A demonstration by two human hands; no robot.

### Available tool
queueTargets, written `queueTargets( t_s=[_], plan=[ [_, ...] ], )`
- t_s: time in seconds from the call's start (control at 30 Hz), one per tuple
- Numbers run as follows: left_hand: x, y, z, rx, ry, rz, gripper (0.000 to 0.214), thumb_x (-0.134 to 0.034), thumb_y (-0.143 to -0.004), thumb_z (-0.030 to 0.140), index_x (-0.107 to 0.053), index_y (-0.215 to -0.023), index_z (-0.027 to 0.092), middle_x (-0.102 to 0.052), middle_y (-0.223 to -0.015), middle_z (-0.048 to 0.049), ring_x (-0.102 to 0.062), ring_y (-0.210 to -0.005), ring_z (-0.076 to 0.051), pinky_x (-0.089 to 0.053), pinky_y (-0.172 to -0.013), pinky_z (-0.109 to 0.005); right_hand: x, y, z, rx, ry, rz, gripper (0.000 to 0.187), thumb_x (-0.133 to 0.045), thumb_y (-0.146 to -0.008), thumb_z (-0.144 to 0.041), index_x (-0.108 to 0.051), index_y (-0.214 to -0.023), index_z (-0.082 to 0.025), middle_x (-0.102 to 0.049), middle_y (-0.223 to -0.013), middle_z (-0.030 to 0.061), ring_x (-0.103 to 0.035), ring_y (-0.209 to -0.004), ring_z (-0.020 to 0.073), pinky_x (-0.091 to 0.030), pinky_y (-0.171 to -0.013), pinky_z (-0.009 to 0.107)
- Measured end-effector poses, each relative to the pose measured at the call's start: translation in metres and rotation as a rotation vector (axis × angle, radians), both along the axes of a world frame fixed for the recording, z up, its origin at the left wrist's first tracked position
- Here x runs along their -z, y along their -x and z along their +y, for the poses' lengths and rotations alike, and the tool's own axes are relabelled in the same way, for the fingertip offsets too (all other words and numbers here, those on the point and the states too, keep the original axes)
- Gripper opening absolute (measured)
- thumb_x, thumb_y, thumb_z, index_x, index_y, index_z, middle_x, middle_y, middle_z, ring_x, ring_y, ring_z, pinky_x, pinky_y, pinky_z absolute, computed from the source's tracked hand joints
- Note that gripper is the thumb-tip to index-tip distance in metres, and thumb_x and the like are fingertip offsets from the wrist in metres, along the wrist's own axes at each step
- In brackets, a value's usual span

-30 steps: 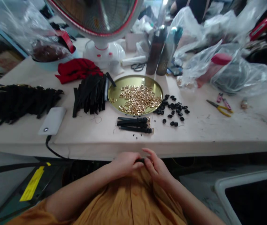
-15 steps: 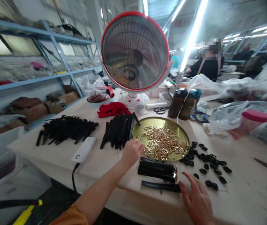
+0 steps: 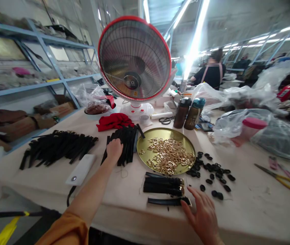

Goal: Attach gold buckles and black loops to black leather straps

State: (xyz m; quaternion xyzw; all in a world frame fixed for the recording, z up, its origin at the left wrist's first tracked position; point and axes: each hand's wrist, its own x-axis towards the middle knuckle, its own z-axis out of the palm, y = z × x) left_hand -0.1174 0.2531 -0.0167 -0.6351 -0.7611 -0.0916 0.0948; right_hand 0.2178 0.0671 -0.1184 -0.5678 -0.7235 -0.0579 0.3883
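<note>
My left hand [image 3: 114, 149] is on the middle pile of black straps [image 3: 126, 144], its fingers curled down; the fingertips are hidden, so what they grip does not show. My right hand [image 3: 203, 210] has its fingers apart, the thumb by the buckle end of a single black strap [image 3: 163, 201] that lies flat near the front edge. Just behind that strap is a row of several black straps [image 3: 161, 186] with gold ends. A round gold tray [image 3: 142, 157] holds a heap of gold buckles [image 3: 171, 154]. Small black loops [image 3: 217, 173] lie scattered right of the tray.
Another heap of black straps [image 3: 60, 146] and a white power bank-like box [image 3: 80, 169] with a cable sit at left. Behind stand a red-rimmed fan heater [image 3: 136, 59], red cloth [image 3: 114, 121] and two bottles [image 3: 189, 114]. Scissors [image 3: 277, 175] lie at right. A person [image 3: 211, 73] is in the background.
My left hand has moved left from the tray's near edge onto the middle strap pile. My right hand stays by the single strap. The view has shifted to the right.
</note>
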Motion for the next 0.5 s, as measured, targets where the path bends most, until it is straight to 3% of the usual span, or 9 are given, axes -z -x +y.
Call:
queueTargets(
  t_s=[0.1, 0.2, 0.23, 0.3, 0.37, 0.43, 0.5],
  plan=[
    [-0.013, -0.006, -0.011, 0.039, -0.022, -0.010, 0.029, -0.037, -0.085, 0.029, -0.054, -0.098, 0.010, -0.056, -0.096, -0.0147, -0.054, -0.088, -0.026, -0.041, -0.073, -0.034, -0.001, 0.001, 0.000, 0.017, 0.029, 0.060, 0.042, -0.056, -0.075, -0.036, -0.046, -0.112, -0.018, -0.057, -0.101, 0.0120, -0.051, -0.096, 0.0275, -0.039, -0.083, 0.047],
    [-0.021, -0.031, -0.036, 0.144, -0.046, -0.040, 0.035, -0.027, -0.088, 0.023, -0.045, -0.115, 0.010, -0.053, -0.105, -0.0141, -0.053, -0.091, -0.023, -0.040, -0.077, -0.032, -0.009, 0.004, -0.003, 0.038, 0.057, 0.226, 0.037, -0.052, -0.078, -0.034, -0.046, -0.110, -0.018, -0.055, -0.103, 0.0123, -0.049, -0.097, 0.0266, -0.039, -0.083, 0.048],
    [-0.021, -0.043, -0.050, 0.218, -0.047, -0.057, 0.037, -0.025, -0.088, 0.020, -0.041, -0.121, 0.015, -0.053, -0.107, -0.0106, -0.052, -0.093, -0.020, -0.040, -0.079, -0.029, -0.015, 0.005, -0.004, 0.045, 0.071, 0.320, 0.035, -0.050, -0.079, -0.034, -0.046, -0.110, -0.018, -0.054, -0.101, 0.0117, -0.050, -0.094, 0.0251, -0.040, -0.082, 0.046],
    [-0.017, -0.070, -0.084, 0.551, -0.008, -0.123, 0.043, -0.028, -0.086, 0.016, -0.036, -0.128, 0.019, -0.053, -0.107, -0.0079, -0.052, -0.093, -0.018, -0.039, -0.082, -0.027, -0.027, 0.009, -0.008, 0.039, 0.131, 0.575, 0.036, -0.044, -0.083, -0.034, -0.041, -0.114, -0.019, -0.054, -0.093, 0.0084, -0.053, -0.080, 0.0194, -0.045, -0.073, 0.039],
    [-0.008, -0.098, -0.123, 0.760, 0.077, -0.167, 0.043, -0.032, -0.085, 0.016, -0.040, -0.127, 0.023, -0.055, -0.103, -0.0070, -0.052, -0.090, -0.019, -0.039, -0.082, -0.029, -0.041, 0.013, -0.013, -0.007, 0.213, 0.848, 0.036, -0.035, -0.086, -0.036, -0.036, -0.118, -0.019, -0.051, -0.081, 0.0032, -0.050, -0.064, 0.0141, -0.046, -0.060, 0.030],
    [0.002, -0.120, -0.158, 0.874, 0.196, -0.246, 0.043, -0.033, -0.084, 0.015, -0.043, -0.125, 0.025, -0.057, -0.098, -0.0065, -0.051, -0.087, -0.020, -0.039, -0.081, -0.032, -0.050, 0.015, -0.019, -0.043, 0.317, 0.991, 0.030, -0.038, -0.086, -0.037, -0.041, -0.110, -0.020, -0.046, -0.069, -0.0018, -0.044, -0.054, 0.0108, -0.041, -0.050, 0.024],
    [0.009, -0.136, -0.184, 0.885, 0.323, -0.441, 0.039, -0.036, -0.084, 0.022, -0.046, -0.122, 0.022, -0.057, -0.100, -0.0079, -0.052, -0.090, -0.021, -0.039, -0.081, -0.033, -0.053, 0.017, -0.025, -0.058, 0.407, 1.019, 0.023, -0.045, -0.083, -0.037, -0.046, -0.099, -0.020, -0.042, -0.064, -0.0038, -0.042, -0.051, 0.0095, -0.038, -0.048, 0.022]
  ],
)
